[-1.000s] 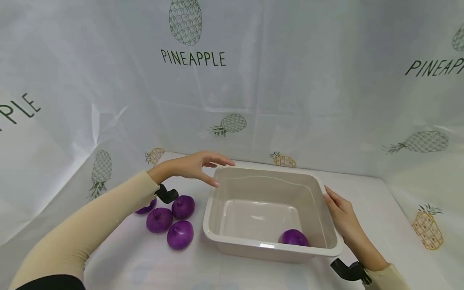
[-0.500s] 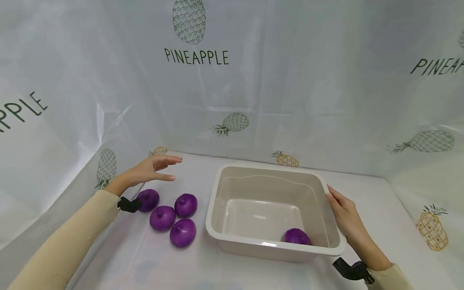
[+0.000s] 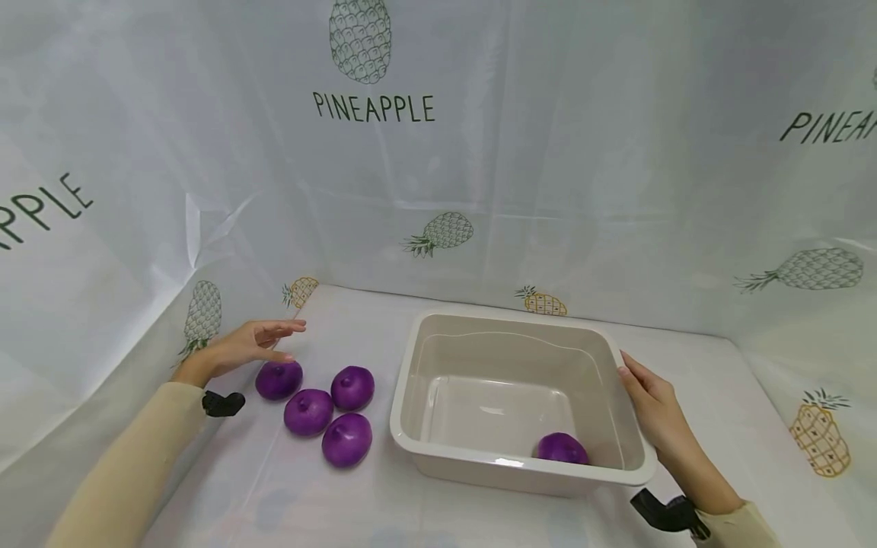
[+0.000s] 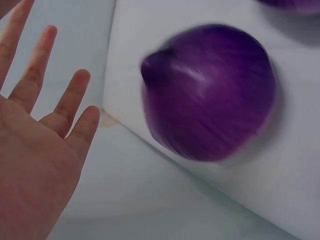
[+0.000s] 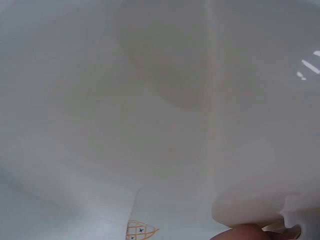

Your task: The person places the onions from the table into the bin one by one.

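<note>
A round, glossy purple onion (image 3: pixel 279 380) with a stubby tip lay on the white, sheet-like worktop (image 3: pixel 507 516), near its left edge and just below the person's left hand (image 3: pixel 236 350). That hand's grip was wide, thumb well apart from the fingers, with nothing in it. Three more purple onions (image 3: pixel 346 440) sat close by on its right side. Past them stood a deep, rectangular beige plastic bin (image 3: pixel 495 403); a fifth purple onion (image 3: pixel 562 447) rested in its near right corner, its lower part hidden by the near wall. The right hand (image 3: pixel 654 403) touched the bin's right rim (how far its grip closed there, I could not tell). Faint bluish patches marked the near worktop. Behind, pale grey sheeting (image 3: pixel 575 175) rose, printed with pineapples and the word "PINEAPPLE".
</note>
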The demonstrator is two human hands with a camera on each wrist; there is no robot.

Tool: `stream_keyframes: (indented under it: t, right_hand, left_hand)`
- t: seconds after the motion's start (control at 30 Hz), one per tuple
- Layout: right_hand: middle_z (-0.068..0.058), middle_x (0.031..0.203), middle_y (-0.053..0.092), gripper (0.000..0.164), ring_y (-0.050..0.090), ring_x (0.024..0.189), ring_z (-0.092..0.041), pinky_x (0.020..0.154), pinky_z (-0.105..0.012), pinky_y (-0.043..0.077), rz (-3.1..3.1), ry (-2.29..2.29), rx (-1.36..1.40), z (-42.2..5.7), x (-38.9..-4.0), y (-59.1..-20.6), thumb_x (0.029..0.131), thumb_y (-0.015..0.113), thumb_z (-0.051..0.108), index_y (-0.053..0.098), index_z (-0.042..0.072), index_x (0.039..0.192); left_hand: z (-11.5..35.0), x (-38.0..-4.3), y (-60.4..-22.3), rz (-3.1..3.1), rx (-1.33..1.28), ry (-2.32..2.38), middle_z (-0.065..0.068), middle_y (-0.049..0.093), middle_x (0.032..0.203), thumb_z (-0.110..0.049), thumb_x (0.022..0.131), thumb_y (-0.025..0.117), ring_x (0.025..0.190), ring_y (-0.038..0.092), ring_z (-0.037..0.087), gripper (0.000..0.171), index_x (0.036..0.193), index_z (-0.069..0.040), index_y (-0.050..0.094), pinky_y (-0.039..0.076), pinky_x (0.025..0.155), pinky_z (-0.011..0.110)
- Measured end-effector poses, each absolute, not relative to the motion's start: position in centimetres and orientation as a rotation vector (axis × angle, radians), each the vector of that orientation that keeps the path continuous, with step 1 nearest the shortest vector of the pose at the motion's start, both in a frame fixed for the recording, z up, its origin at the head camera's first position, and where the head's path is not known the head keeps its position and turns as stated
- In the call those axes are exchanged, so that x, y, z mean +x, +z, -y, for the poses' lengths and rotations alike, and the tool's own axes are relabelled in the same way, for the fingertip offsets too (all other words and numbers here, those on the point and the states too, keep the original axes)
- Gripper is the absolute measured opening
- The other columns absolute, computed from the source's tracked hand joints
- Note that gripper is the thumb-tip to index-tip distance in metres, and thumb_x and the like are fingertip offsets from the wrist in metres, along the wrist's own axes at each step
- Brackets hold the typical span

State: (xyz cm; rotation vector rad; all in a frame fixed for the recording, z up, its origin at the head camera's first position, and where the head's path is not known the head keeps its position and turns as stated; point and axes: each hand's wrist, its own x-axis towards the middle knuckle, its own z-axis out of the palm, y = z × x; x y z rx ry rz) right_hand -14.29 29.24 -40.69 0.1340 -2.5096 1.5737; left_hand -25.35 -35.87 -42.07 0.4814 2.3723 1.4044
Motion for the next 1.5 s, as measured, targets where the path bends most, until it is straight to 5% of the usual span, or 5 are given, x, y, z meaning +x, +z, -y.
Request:
stream_keyframes:
  t: [0.57, 1.0, 1.17, 1.37, 1.5]
  right_hand:
    - [-0.035, 0.142, 0.041, 0.05, 0.059, 0.1, 0.006, 0.075, -0.016, 0.054, 2.473, 1.663, 0.167, -28.9, -14.5, -40.8, 0.11, 0.039, 0.02, 0.033, -0.01, 0.149]
    - [-0.036, 0.143, 0.04, 0.051, 0.055, 0.101, 0.01, 0.075, -0.012, 0.052, 2.483, 1.627, 0.153, -29.1, -14.3, -40.8, 0.109, 0.04, 0.02, 0.033, -0.011, 0.149]
    - [-0.036, 0.143, 0.04, 0.05, 0.056, 0.101, 0.009, 0.074, -0.013, 0.053, 2.477, 1.632, 0.16, -29.2, -14.3, -40.8, 0.109, 0.04, 0.019, 0.033, -0.011, 0.149]
    - [-0.036, 0.143, 0.04, 0.051, 0.055, 0.102, 0.01, 0.075, -0.013, 0.052, 2.472, 1.638, 0.157, -29.2, -14.3, -40.7, 0.109, 0.04, 0.02, 0.033, -0.012, 0.149]
    - [-0.036, 0.143, 0.04, 0.051, 0.056, 0.101, 0.009, 0.075, -0.013, 0.053, 2.471, 1.642, 0.156, -29.2, -14.3, -40.7, 0.109, 0.04, 0.02, 0.032, -0.011, 0.149]
  left_hand:
    - [39.6, -23.6, -48.0, -2.359, 0.316, 1.421, 0.027, 0.025, 0.158, -0.012, 0.09, 0.074, 0.143, 0.018, 0.052, 0.069, 0.147, 0.008, 0.04, 0.021, 0.113, 0.064]
    - [39.8, -23.0, -49.0, -2.342, 0.332, 1.459, 0.012, 0.038, 0.156, -0.01, 0.087, 0.076, 0.122, 0.038, -0.015, 0.07, 0.148, 0.002, 0.042, 0.03, 0.112, 0.036]
    - [39.6, -22.9, -49.1, -2.288, 0.401, 1.51, 0.013, 0.043, 0.153, -0.004, 0.084, 0.077, 0.119, 0.044, -0.015, 0.073, 0.147, 0.004, 0.041, 0.035, 0.096, 0.01]
    - [39.2, -23.1, -49.2, -2.232, 0.45, 1.533, 0.032, 0.029, 0.154, 0.0, 0.085, 0.075, 0.118, 0.051, -0.008, 0.073, 0.147, 0.008, 0.037, 0.043, 0.095, 0.014]
    - [39.3, -23.4, -49.4, -2.19, 0.459, 1.579, 0.019, 0.037, 0.154, 0.003, 0.086, 0.072, 0.119, 0.051, -0.007, 0.07, 0.147, 0.009, 0.037, 0.046, 0.095, 0.018]
